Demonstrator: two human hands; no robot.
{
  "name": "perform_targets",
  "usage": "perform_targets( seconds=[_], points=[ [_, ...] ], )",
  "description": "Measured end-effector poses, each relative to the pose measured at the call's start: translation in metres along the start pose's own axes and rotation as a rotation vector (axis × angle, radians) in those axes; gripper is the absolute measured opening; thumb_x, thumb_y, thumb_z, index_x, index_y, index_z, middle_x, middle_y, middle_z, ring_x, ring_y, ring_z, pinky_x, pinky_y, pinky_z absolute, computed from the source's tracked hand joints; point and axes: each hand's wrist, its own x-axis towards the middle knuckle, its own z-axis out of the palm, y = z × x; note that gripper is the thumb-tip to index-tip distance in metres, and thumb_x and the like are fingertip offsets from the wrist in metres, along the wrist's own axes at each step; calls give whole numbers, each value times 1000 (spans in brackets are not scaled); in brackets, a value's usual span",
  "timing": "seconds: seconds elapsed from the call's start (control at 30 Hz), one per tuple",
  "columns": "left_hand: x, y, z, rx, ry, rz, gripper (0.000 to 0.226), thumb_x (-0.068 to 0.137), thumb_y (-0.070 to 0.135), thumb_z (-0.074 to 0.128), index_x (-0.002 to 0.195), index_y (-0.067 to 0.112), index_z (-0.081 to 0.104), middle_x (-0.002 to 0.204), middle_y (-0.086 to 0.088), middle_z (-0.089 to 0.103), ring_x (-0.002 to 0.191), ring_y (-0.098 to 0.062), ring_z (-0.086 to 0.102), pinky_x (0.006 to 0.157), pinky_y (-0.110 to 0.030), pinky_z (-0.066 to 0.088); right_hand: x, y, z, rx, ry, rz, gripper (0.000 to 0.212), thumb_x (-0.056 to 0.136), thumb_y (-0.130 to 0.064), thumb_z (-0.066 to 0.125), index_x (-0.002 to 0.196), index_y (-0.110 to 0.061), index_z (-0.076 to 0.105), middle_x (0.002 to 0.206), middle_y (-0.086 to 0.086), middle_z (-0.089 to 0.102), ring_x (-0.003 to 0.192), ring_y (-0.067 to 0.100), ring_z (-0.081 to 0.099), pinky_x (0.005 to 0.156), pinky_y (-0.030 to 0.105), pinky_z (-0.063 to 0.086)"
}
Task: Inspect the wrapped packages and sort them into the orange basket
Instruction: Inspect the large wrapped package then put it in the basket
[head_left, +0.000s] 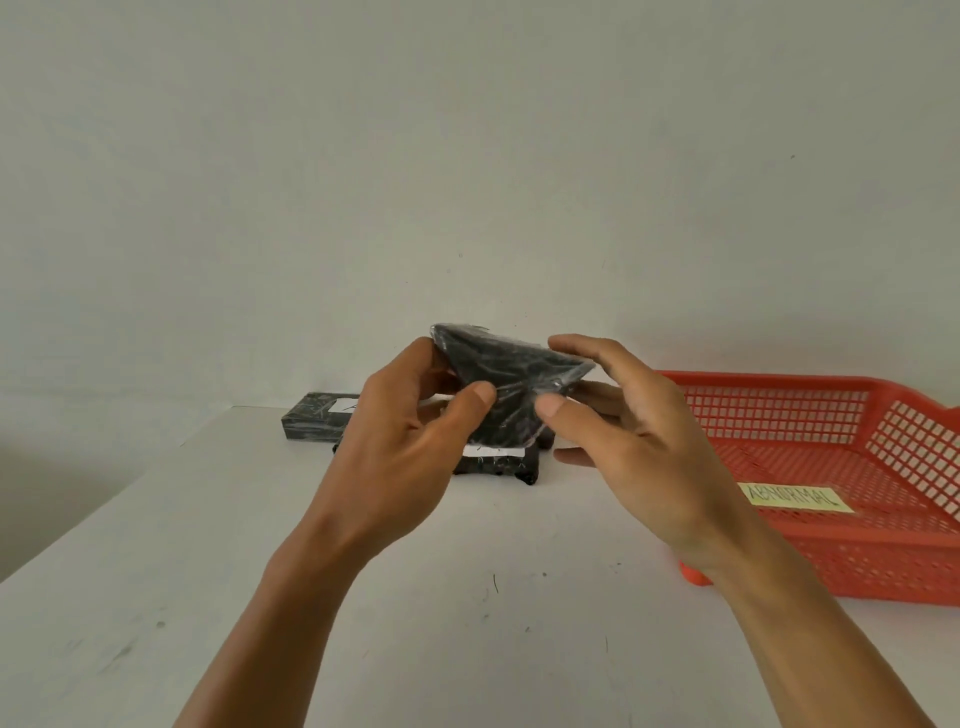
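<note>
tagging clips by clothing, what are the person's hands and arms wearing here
Nothing visible. Both forearms are bare up to the frame's bottom edge, with no sleeves in view. The left hand and right hand have no gloves, rings, watch or wristbands that show.

Held package (511, 374): black, sheathed in glossy, creased clear film. Packages on desk (317, 423): same shiny dark wrap, matt white paper labels. Basket (831, 415): orange perforated plastic, yellow paper tag (792, 497). Desk (467, 597): matt white, scuffed with dark marks.
</note>
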Motion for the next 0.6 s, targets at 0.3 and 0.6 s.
perform_targets(
  seconds=[0.3, 0.6],
  points=[
    [3, -8, -36, -313, 9, -31, 37, 90, 14, 46, 123, 18, 63, 122, -7, 72, 114, -30, 68, 92, -49, 54, 7, -3, -16, 269, 207, 315, 25, 91, -42, 67, 112, -29, 66, 110, 11, 75, 96, 24, 76, 84, 48, 63],
    [1, 1, -21, -466, -63, -107, 39, 88, 7, 37, 110, 16, 67, 104, -11, 66, 98, -30, 57, 84, -42, 49, 0, -4, -56, 471, 166, 385, 66, 70, -40, 78, 129, -16, 61, 116, 16, 70, 88, 35, 75, 71, 45, 64]
  ],
)
